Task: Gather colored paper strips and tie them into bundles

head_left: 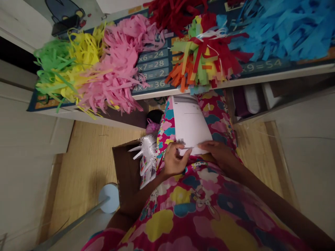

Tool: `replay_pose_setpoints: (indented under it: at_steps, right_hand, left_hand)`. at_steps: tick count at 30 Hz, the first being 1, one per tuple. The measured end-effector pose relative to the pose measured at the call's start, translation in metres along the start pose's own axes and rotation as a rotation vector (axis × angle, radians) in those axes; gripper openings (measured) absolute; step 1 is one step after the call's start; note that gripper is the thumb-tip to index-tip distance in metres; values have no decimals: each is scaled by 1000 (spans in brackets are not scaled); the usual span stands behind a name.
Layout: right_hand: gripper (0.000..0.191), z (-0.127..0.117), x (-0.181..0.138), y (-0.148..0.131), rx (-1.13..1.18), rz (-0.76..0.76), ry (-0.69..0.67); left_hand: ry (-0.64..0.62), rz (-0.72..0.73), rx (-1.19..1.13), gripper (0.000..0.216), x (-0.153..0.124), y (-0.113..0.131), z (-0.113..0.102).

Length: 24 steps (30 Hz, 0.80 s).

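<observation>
A white printed sheet (192, 120) lies across my lap, its far end at the table's edge. My left hand (176, 158) rests at the sheet's near left corner, fingers curled and thumb bent in toward them. Over the near right corner is my right hand (216, 150), its fingertips pinched together and touching the paper. Between the two sets of fingertips runs a thin, small strand (188, 148); its kind is too small to tell. The undersides of both hands are hidden.
On the table (154, 91) lie heaps of green (53, 55), yellow (85, 48), pink (115, 69), red (175, 14) and blue (290, 31) strips. A multicoloured tied bunch (206, 52) is near its edge. A brown box (125, 167) with white ribbon (149, 150) stands at my left.
</observation>
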State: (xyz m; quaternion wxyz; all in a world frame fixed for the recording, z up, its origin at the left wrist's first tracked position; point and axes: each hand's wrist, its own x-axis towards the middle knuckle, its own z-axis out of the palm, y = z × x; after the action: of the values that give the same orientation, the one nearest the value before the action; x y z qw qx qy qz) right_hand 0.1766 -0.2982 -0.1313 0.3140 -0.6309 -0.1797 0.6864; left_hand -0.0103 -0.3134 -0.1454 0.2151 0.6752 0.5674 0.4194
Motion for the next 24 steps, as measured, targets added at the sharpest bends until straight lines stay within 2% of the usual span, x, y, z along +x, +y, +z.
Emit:
replay_pose_setpoints:
  at_steps: [6,10,14,16,18,22,24]
  right_hand:
    - [27,2,2,2,-121,-47,42]
    - [29,2,8,3,-280,-143,40]
    - [27,4,15,5,-428,-199,113]
    - [27,5,18,7,-470,-221,137]
    - [28,6,21,9,-500,-238,143]
    - [28,2,26,14,-540,-242,135]
    - [27,1,27,16,-550,-237,130]
  left_hand:
    - [-6,118,39,15,3,4,0]
    - [-2,120,41,16,3,4,0]
    - [32,85,43,22,-1,0,1]
    - [62,20,34,27,-5,-3,4]
    - [90,-109,-37,34,-9,-4,9]
    - [130,-441,-396,50,-9,-2,15]
    - [86,-544,-516,58,-6,0,14]
